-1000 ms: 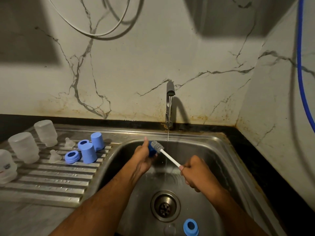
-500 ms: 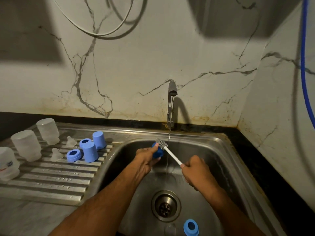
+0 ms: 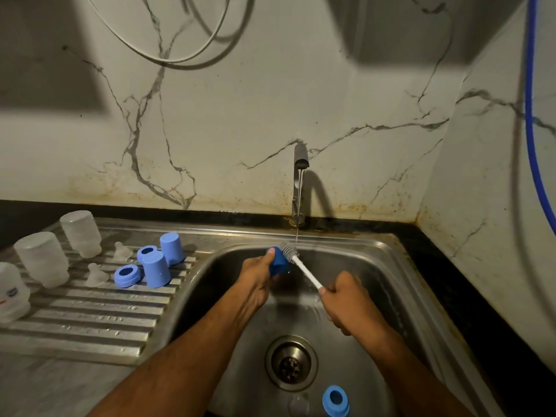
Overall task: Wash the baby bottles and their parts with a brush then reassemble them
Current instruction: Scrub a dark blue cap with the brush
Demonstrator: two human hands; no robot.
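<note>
While left hand [image 3: 255,278] grips blue cap [image 3: 278,260] — brush [image 3: 293,255] touching, right hand [image 3: 349,302] holding.

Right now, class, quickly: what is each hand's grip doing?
Left hand: grip closed round the blue cap.
Right hand: grip closed round the white handle of the brush, bristles against the cap.

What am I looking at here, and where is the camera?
There is no machine: the camera sits on a person's head, looking down at their bare hands over a steel sink. The left hand holds a blue cap under the running tap. The right hand grips a white brush, its bristles against the cap. On the draining board stand upturned clear bottles, blue caps, a blue ring and clear teats. Another blue ring lies in the basin.
</note>
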